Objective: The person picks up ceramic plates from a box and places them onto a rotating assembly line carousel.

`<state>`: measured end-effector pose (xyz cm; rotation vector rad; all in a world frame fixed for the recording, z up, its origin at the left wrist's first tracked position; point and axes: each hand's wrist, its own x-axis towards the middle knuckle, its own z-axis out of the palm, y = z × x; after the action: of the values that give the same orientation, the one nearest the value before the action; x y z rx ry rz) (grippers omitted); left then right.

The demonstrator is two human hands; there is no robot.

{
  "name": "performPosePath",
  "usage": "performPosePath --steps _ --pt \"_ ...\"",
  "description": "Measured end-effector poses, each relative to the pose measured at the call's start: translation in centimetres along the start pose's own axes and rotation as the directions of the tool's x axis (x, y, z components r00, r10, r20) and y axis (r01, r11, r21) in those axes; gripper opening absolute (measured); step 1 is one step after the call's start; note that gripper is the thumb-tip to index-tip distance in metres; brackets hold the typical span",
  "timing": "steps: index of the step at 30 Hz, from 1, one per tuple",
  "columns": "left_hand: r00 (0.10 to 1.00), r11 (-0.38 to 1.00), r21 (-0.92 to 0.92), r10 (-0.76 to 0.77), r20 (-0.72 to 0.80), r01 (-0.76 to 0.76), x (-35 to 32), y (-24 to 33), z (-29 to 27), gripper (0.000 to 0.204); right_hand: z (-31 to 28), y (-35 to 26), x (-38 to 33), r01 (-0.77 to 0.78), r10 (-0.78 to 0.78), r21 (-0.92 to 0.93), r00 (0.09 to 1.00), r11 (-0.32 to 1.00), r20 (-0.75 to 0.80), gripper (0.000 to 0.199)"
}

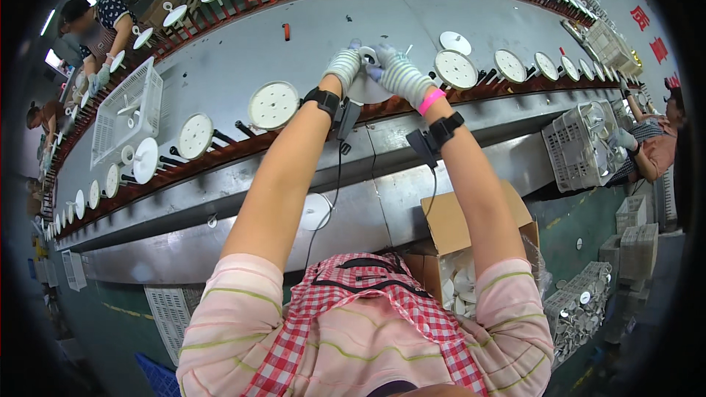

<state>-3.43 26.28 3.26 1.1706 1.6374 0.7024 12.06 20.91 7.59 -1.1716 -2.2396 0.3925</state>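
Observation:
Both of my hands, in striped gloves, meet over the near edge of the metal worktable. My left hand [344,66] is closed on the left side of a white ring-topped piece [367,53]. From the right, my right hand [401,73] has its fingers bent round the same piece. Under the hands a white disc [365,91] shows in part; whether the ring piece is joined to it is hidden by my fingers. Right of my hands, a white disc with small holes [456,69] sits on the peg line, and another plain white disc [455,43] lies behind it.
The pegged conveyor [243,129] carries several white discs along the near and far edges. A white crate [126,114] stands on the table at left. Below are an open cardboard box [448,228] and crates of parts. Co-workers sit at left and right.

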Motion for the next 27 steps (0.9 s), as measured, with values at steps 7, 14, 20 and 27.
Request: performPosePath --steps 7,14,20,27 --pt "0.955 0.658 0.749 0.266 -0.133 -0.079 -6.8 0.2 -1.9 0.046 3.3 -1.3 2.4 -0.486 0.426 0.354 0.873 0.799 0.236 0.042" --pt "0.837 0.688 0.692 0.496 -0.229 -0.219 -5.8 -5.3 -6.7 0.01 5.5 -4.3 2.3 -0.119 0.149 -0.296 0.986 0.948 0.082 0.035" --pt "0.84 0.875 0.321 0.455 -0.295 -0.361 -9.2 -11.2 -19.3 0.026 2.8 -14.4 -9.2 0.108 -0.114 0.462 0.993 0.88 -0.015 0.033" --pt "0.792 0.969 0.159 0.245 -0.56 -0.187 -14.9 -8.6 -18.4 0.044 -5.2 -6.7 -41.0 -0.702 0.782 0.712 0.45 0.012 0.431 0.036"
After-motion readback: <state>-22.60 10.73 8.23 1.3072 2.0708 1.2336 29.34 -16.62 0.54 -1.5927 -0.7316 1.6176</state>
